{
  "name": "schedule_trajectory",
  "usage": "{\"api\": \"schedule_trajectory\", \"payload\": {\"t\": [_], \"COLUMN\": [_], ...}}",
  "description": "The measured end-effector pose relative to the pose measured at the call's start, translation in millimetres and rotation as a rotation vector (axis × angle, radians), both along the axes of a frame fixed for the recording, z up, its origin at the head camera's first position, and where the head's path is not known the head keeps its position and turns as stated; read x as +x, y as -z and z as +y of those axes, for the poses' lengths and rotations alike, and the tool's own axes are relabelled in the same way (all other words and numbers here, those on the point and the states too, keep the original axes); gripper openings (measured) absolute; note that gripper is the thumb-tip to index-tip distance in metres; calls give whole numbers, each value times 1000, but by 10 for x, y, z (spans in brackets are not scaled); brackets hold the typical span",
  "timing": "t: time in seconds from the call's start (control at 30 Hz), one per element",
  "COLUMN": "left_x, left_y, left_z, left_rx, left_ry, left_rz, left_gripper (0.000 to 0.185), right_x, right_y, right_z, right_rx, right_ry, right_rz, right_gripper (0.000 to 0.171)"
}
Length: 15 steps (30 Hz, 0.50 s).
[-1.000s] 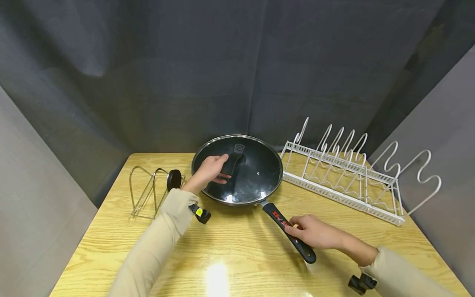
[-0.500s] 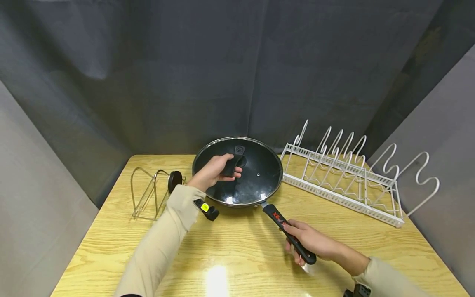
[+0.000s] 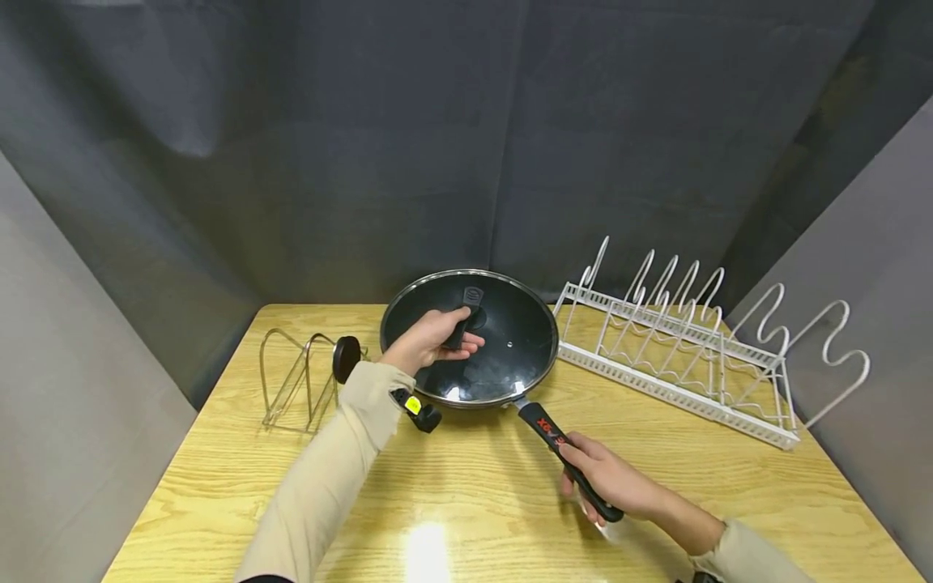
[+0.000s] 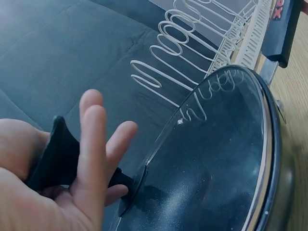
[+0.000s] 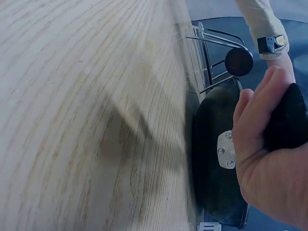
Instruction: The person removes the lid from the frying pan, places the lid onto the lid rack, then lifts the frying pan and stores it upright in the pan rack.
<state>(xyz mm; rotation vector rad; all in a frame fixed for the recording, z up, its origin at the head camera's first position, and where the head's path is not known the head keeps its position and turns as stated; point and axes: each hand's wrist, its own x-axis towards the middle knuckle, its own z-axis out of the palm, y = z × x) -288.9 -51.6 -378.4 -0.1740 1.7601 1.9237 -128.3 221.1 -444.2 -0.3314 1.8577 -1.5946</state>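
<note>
A black frying pan (image 5: 211, 178) with a long black handle (image 3: 541, 423) stands near the back of the table, covered by a glass lid (image 3: 510, 368) with a metal rim. My left hand (image 3: 436, 336) holds the lid's black upright knob (image 4: 62, 154) between thumb and fingers; in the left wrist view several fingers stick out straight beside it. The lid sits on the pan. With my right hand (image 3: 608, 478) I grip the pan handle near its end, thumb on top and fingers curled underneath.
To the left stands a wire lid rack (image 3: 299, 389) with a black round knob (image 3: 347, 359) at its right side. A white wire pan rack (image 3: 678, 389) stands at the right, close to the pan. Dark cloth (image 3: 379, 162) hangs behind the wooden table (image 3: 466, 486).
My left hand has moved slightly right and its fingers have come round the lid knob. My right hand's fingers have wrapped under the pan handle. Pan and lid stay in place.
</note>
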Motion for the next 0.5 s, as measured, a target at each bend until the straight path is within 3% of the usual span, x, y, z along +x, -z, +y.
{"api": "schedule_trajectory", "payload": {"t": [0.23,0.5], "left_x": [3,-39], "left_y": [30,41], "left_z": [5,9], "left_rx": [-58,67], "left_ry": [28,14], "left_rz": [-14,-47], "left_gripper": [51,45], "right_x": [14,-1], "right_y": [22,58], "right_z": [20,16], "right_rx": [-16,-59], "right_ry": [-3,-19], "right_rz": [6,29], "right_gripper": [56,55]}}
